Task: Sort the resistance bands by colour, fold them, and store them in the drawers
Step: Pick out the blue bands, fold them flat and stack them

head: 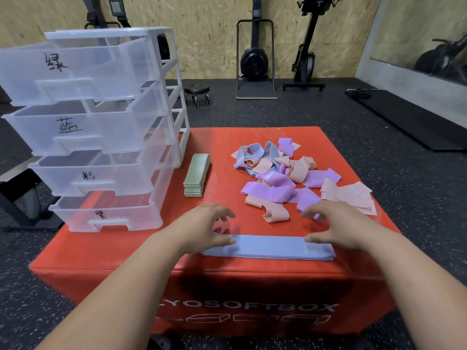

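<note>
A flat stack of blue bands (271, 246) lies along the near edge of the red soft box (222, 145). My left hand (204, 227) hovers over its left end, thumb touching the band, fingers loosely curled. My right hand (336, 223) hovers over the right end, thumb on the band. A neat stack of green bands (196, 174) sits beside the clear drawer unit (96, 127), whose drawers are pulled out. A mixed pile of pink, purple and blue bands (285, 173) lies at the back right of the box.
The drawer unit stands on the box's left corner with handwritten labels on each drawer. Beyond the box are dark gym flooring, a small wheeled stool (197, 93), rowing machines (255, 54) against the wood wall, and a black mat (409, 120) at right.
</note>
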A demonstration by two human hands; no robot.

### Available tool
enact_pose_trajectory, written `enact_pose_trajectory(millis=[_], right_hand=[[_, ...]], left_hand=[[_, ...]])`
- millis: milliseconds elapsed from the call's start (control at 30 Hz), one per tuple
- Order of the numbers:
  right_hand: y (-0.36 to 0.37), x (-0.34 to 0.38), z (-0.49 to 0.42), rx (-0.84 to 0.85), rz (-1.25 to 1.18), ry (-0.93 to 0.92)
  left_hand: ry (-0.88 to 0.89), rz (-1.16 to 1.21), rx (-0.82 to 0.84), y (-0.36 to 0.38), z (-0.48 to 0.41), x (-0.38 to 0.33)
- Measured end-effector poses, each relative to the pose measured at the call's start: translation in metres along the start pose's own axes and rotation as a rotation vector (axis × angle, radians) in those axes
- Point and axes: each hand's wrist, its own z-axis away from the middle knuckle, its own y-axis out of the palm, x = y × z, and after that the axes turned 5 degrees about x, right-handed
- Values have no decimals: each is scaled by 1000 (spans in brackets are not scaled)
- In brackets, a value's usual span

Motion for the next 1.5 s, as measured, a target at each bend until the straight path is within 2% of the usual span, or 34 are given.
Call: enact_pose_trajectory(millis=[200, 367, 533, 733, 1000, 1067, 1233, 1300, 1433, 1500], right_hand=[[0, 7, -45, -176, -33, -13], [1, 14, -92, -250, -45, 29], [5, 26, -139, -231, -49, 85], [18, 22, -183, -191, 70, 148], [18, 15, -198, -201, 120, 249], [10, 14, -195, -273, 125, 235], [-28, 19, -170, -656, -50, 71], [-39, 16, -156, -715, -66, 14], [-34, 0, -130, -521, 55, 132], [-32, -5, -117, -493, -11, 151]], left_hand=[[-19, -8, -65, 2, -40, 0], [-58, -6, -125, 10, -80, 5], [-79, 9, -184, 16, -111, 10], [-77, -1, -162, 23, -130, 21], [-70, 37, -161, 20, -134, 26], [-69, 51, -156, 19, -131, 26], [-76, 75, -175, 11, -121, 23], [-72, 82, -185, 8, -116, 20], [-58, 74, -180, 5, -111, 9], [-50, 76, -177, 6, -109, 3]])
